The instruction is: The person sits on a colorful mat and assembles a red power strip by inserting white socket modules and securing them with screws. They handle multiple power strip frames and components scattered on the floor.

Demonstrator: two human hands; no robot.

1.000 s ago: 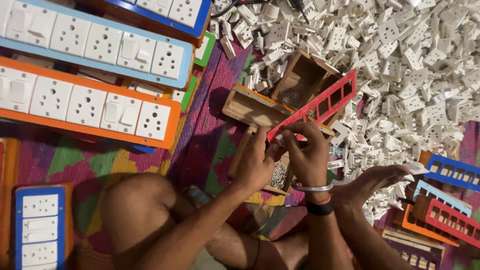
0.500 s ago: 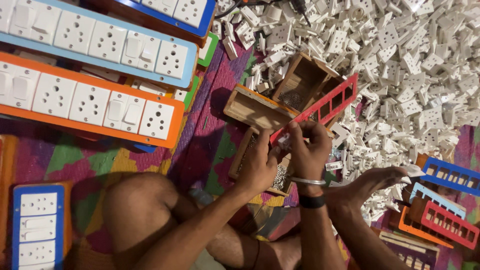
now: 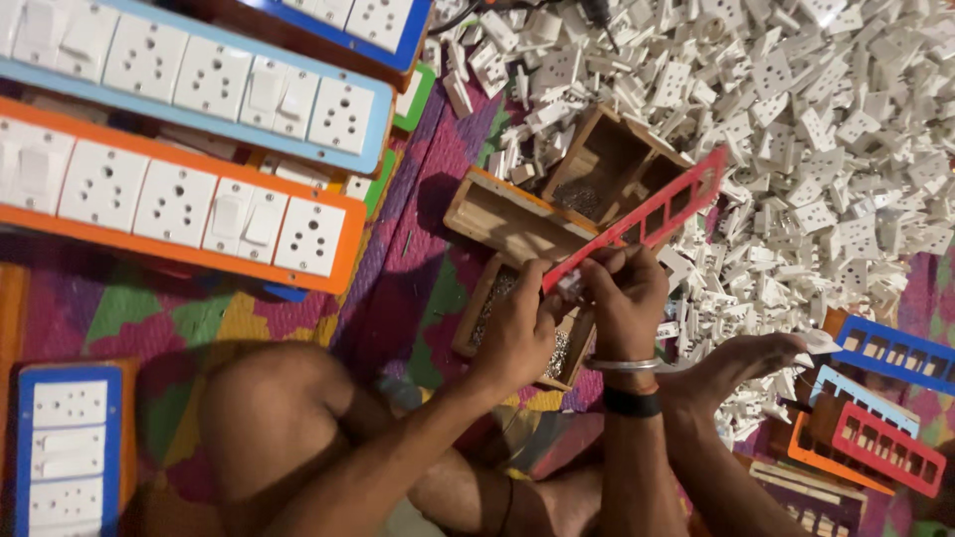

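I sit on the floor with both hands raised over small wooden boxes. A long red plastic frame [image 3: 652,215] with several rectangular openings slants up to the right; its near end lies between my hands. My left hand [image 3: 519,328] grips that lower end from the left. My right hand [image 3: 627,298] pinches a small white socket piece [image 3: 572,286] against the frame's end. My right wrist carries a metal bangle and a black band.
Wooden boxes [image 3: 517,224] holding small screws sit under my hands. A big heap of white socket parts [image 3: 816,129] fills the upper right. Finished orange [image 3: 179,214] and blue [image 3: 199,85] switchboards lie at left. Empty coloured frames [image 3: 885,443] lie at lower right, beside my foot [image 3: 741,363].
The red frame and both hands have shifted very slightly; my fingers keep working at the frame's lower end. Nothing has been picked up or let go.
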